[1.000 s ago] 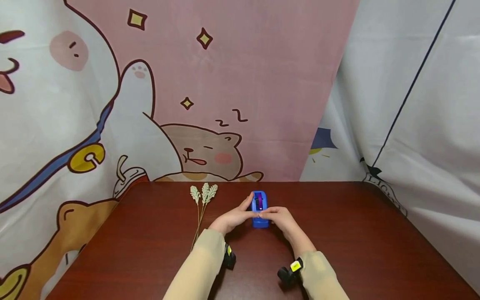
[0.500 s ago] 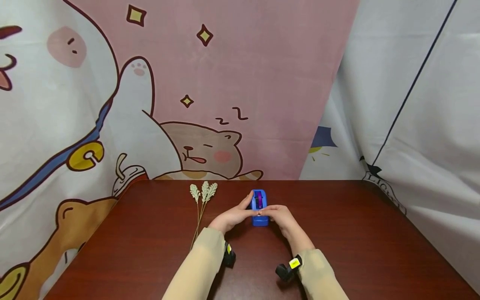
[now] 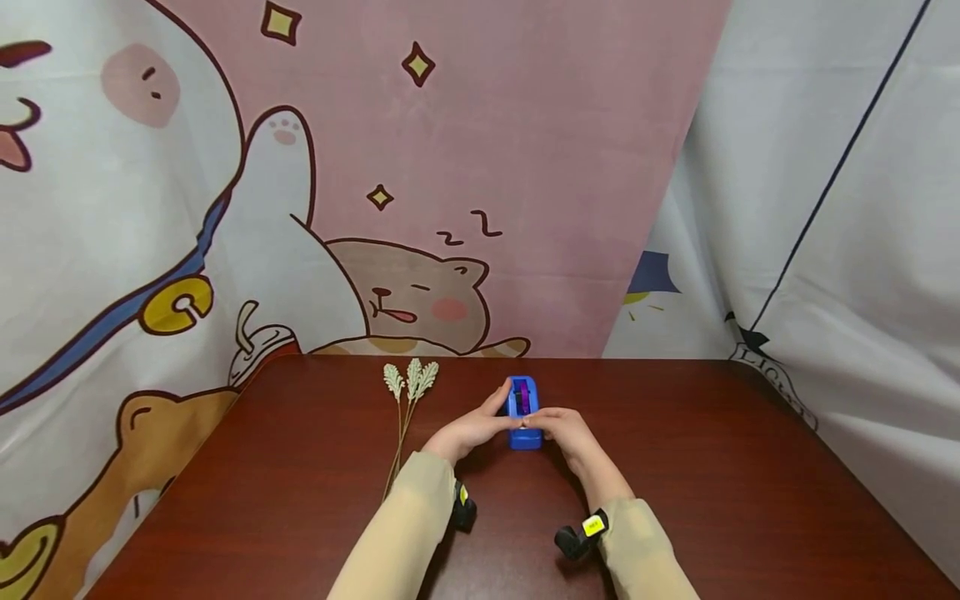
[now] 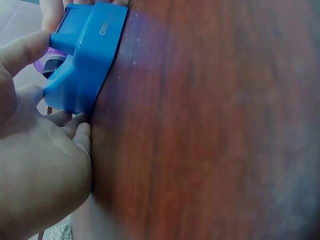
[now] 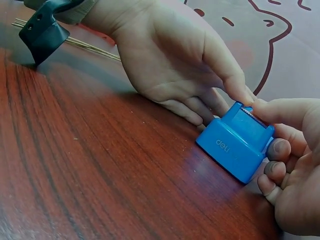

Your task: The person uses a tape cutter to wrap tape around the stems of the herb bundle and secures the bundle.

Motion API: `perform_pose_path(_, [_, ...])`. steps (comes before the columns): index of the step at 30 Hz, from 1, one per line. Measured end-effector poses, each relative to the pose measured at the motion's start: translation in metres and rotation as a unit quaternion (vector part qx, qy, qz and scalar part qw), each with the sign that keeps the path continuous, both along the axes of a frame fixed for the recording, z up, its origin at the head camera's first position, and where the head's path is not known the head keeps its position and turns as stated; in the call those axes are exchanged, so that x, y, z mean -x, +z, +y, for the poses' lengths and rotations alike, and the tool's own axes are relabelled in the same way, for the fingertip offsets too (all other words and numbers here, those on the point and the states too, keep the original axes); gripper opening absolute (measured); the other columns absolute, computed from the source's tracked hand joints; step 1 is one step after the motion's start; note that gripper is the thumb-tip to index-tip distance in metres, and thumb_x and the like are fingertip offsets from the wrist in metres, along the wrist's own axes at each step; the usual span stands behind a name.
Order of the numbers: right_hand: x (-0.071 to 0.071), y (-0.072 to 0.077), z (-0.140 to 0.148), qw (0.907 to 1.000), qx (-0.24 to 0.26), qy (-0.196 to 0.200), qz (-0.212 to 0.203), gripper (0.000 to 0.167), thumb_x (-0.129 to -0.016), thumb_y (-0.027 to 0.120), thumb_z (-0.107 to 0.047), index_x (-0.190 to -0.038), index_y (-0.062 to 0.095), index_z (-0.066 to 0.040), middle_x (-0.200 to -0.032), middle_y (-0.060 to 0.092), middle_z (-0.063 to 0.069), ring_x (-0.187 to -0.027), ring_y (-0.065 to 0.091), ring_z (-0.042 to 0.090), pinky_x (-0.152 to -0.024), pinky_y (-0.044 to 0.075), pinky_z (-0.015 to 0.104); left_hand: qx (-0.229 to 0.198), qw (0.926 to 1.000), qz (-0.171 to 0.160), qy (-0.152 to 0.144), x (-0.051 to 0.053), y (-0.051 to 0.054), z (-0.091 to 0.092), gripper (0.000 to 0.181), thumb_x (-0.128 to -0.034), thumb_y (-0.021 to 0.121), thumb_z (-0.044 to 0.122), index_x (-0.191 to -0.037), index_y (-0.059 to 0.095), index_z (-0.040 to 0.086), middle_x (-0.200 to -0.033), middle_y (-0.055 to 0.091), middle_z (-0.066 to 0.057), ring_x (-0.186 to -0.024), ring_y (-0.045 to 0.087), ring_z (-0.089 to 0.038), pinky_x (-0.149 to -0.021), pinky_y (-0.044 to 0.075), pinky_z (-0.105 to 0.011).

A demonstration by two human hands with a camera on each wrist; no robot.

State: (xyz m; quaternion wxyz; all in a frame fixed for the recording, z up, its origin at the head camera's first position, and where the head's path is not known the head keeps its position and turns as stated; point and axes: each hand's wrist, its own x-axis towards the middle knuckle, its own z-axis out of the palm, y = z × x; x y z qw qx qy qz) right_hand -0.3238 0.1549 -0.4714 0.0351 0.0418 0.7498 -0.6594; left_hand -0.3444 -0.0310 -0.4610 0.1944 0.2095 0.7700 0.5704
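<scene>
A blue tape dispenser with a purple roll in it sits upright on the table, between my hands. My left hand grips its left side, the thumb lying at the toothed cutter end. From the right, my right hand holds it, its thumb at the cutter beside the left thumb and its other fingers curled against the side. Both wrist views show the dispenser's lettered front, and the thumb tips meet at the cutter. Whether a strip of tape lies between the thumbs cannot be made out.
Left of my left hand lie several dried stems with pale heads on the dark red wooden table. A cartoon-printed cloth hangs behind the table's far edge. A black wrist camera sits at my right cuff.
The head view has shifted slightly. Both hands keep their places on the tape dispenser, and the dispenser stays where it was.
</scene>
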Motion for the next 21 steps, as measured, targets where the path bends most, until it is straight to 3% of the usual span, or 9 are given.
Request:
perform_pose_path(12, [-0.0025,0.0,-0.002,0.9999,-0.007,-0.002,0.01,0.017,-0.084,0.074,-0.016,-0.085,0.074,0.0,-0.08,0.067,-0.001,-0.079,0.053,0.017,-0.071,0.041,0.032,0.001,1.0,0.003,0.004,0.001,-0.0007,0.0016,0.086,-0.0917,0.06,0.024,-0.157,0.004,0.02,-0.162,0.001,-0.008,-0.146,0.001,-0.029,-0.113,0.004,-0.056])
perform_pose_path(18, [-0.0027,-0.0001,-0.0021,0.9985,0.055,0.002,0.005,0.015,-0.085,0.073,-0.014,-0.078,0.071,-0.001,-0.059,0.045,-0.004,-0.065,0.044,0.017,-0.068,0.034,0.032,0.002,0.9996,-0.008,0.025,-0.0022,-0.0001,0.0001,0.085,-0.0911,0.062,0.026,-0.157,0.008,0.023,-0.162,0.007,-0.009,-0.146,0.006,-0.032,-0.112,0.008,-0.058])
perform_pose_path(21, [-0.0045,-0.0005,-0.0015,0.9992,0.039,-0.001,0.004,0.017,-0.086,0.072,-0.016,-0.079,0.072,-0.001,-0.057,0.041,-0.004,-0.066,0.043,0.017,-0.069,0.034,0.033,-0.001,0.9996,-0.012,0.027,-0.0026,0.0,0.0014,0.085,-0.0912,0.062,0.026,-0.157,0.009,0.023,-0.161,0.008,-0.009,-0.146,0.007,-0.032,-0.112,0.008,-0.059])
